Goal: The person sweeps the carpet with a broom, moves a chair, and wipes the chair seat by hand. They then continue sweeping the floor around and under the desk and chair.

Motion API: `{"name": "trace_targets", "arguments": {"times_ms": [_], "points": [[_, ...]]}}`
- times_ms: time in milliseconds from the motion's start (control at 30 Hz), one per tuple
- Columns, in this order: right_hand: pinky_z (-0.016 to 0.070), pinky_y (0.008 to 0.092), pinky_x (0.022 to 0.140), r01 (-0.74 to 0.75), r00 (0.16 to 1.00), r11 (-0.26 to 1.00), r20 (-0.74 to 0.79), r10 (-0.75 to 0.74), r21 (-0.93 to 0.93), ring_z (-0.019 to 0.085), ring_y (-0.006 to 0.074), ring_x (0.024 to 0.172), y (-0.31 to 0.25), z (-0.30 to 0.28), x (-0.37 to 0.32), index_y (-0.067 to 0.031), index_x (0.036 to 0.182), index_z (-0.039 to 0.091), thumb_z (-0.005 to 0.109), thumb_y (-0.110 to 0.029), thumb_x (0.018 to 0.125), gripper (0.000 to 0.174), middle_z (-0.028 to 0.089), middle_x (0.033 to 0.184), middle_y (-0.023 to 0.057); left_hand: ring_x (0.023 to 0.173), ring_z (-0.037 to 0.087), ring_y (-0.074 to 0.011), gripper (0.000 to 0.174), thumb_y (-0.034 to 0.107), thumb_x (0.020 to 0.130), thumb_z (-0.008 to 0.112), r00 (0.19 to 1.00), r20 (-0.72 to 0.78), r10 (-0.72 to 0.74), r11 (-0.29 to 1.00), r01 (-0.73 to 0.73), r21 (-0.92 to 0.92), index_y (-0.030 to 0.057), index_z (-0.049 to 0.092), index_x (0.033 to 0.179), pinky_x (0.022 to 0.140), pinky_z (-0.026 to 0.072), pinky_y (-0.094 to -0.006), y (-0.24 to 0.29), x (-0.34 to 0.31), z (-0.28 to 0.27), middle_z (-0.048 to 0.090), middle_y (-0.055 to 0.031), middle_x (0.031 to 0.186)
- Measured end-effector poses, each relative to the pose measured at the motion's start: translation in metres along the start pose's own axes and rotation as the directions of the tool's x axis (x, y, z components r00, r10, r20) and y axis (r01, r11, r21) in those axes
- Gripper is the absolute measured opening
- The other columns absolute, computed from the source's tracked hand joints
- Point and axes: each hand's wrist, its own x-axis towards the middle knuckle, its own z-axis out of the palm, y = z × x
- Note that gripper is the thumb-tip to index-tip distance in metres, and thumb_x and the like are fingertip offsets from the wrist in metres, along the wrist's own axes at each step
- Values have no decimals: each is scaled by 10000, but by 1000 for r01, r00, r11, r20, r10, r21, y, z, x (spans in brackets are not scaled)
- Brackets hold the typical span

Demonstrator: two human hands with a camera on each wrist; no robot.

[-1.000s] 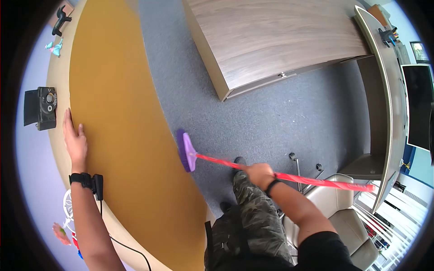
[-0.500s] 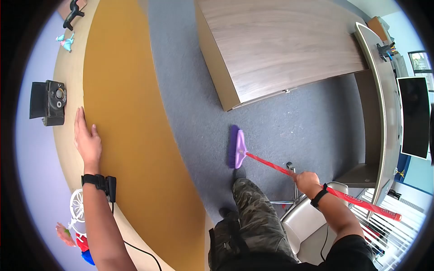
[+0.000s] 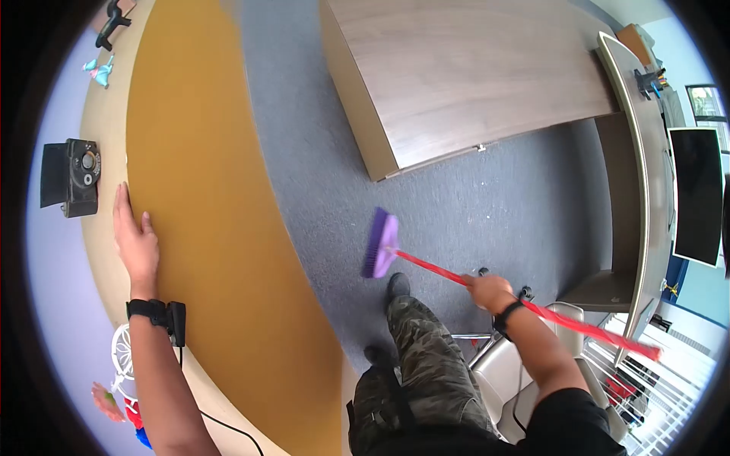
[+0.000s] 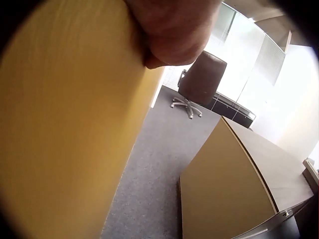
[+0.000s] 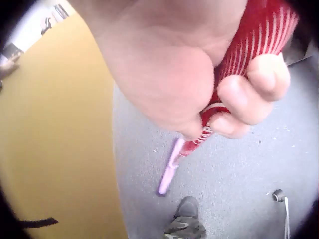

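Observation:
My right hand (image 3: 490, 292) grips the red handle of a broom (image 3: 437, 267), fingers and thumb curled round it in the right wrist view. The purple broom head (image 3: 380, 243) is at the grey carpet, just ahead of a shoe (image 3: 398, 285), its bristles facing the yellow curved panel (image 3: 205, 213). The handle's free end extends past the right forearm, over a chair. On the left, my left hand (image 3: 137, 242) rests along the top edge of the panel with its fingers extended. Only part of that hand shows in the left wrist view.
An old folding camera (image 3: 81, 178) and a small blue figurine (image 3: 100, 72) stand on the pale ledge (image 3: 106, 144). Ahead is a wooden cabinet (image 3: 471, 76); a desk with a monitor (image 3: 696, 197) stands right. A beige chair (image 3: 502, 372) is close by. White specks (image 3: 487, 204) dot the carpet.
The right hand swept the broom head rightward, away from the yellow panel, then slightly back left. The left hand stays on the panel's edge.

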Motion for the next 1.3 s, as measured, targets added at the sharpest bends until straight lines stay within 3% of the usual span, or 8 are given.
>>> {"name": "trace_targets", "arguments": {"times_ms": [233, 433, 567, 767, 900, 1100, 1233, 1300], "points": [[577, 478, 747, 23, 1000, 985, -5, -24, -173, 734, 334, 894, 6, -22, -64, -307, 1495, 447, 465, -210, 995, 510, 742, 990, 144, 1427, 415, -295, 667, -42, 908, 576, 1000, -13, -10, 999, 11, 51, 81, 367, 1530, 1167, 367, -398, 5, 1, 0, 427, -106, 1554], [563, 519, 780, 174, 985, 985, -1, -174, 21, 713, 368, 959, -74, 6, 17, -291, 1433, 506, 459, -244, 997, 441, 733, 1032, 152, 1422, 424, -297, 657, -36, 927, 567, 1000, -9, 15, 1000, -16, -22, 101, 361, 1536, 1162, 376, -398, -4, 1, 4, 424, -101, 1560], [555, 532, 822, 79, 995, 979, 38, -88, 186, 694, 384, 1023, -26, 37, 14, -325, 1381, 546, 426, -345, 1021, 380, 721, 1087, 172, 1417, 434, -292, 652, -30, 940, 561, 1000, -6, 23, 999, -23, -24, 111, 355, 1542, 1155, 387, -394, -11, 0, 9, 424, -96, 1561], [567, 504, 822, -257, 966, 965, 55, 254, 52, 713, 372, 982, 70, 54, -67, -352, 1453, 473, 420, -323, 1024, 434, 730, 1066, 161, 1418, 430, -291, 658, -35, 932, 561, 1000, -13, 6, 1000, -5, 23, 110, 356, 1541, 1157, 391, -394, -4, 2, 3, 424, -89, 1562], [570, 507, 792, -259, 965, 966, 37, 258, 0, 719, 360, 960, 88, 36, -93, -330, 1499, 433, 413, -288, 1029, 472, 737, 1037, 150, 1424, 421, -293, 657, -35, 934, 557, 1000, -12, -1, 1000, 1, 9, 111, 355, 1541, 1159, 389, -398, -2, 1, 4, 422, -89, 1563], [568, 516, 794, -59, 998, 995, 28, 57, 86, 715, 365, 972, 23, 19, -40, -385, 1489, 423, 395, -337, 1048, 444, 727, 1052, 176, 1436, 412, -286, 648, -40, 951, 537, 1000, -1, 23, 998, -23, -61, 117, 344, 1550, 1174, 365, -397, -16, 2, 8, 420, -92, 1566], [569, 514, 797, -51, 998, 993, -19, 53, 103, 716, 370, 942, 28, 36, -1, -406, 1497, 405, 422, -381, 1041, 457, 737, 1026, 152, 1450, 396, -288, 616, -36, 980, 514, 999, 17, 32, 993, -30, -111, 115, 343, 1553, 1190, 333, -395, -18, 3, 8, 407, -106, 1577], [559, 497, 866, -213, 977, 969, -6, 215, 124, 701, 364, 1021, 55, 45, 0, -438, 1496, 400, 413, -392, 1047, 451, 721, 1124, 154, 1452, 392, -290, 618, -35, 979, 518, 999, 14, 47, 992, -45, -116, 115, 344, 1553, 1193, 327, -396, -22, 3, 9, 405, -108, 1578]]}}
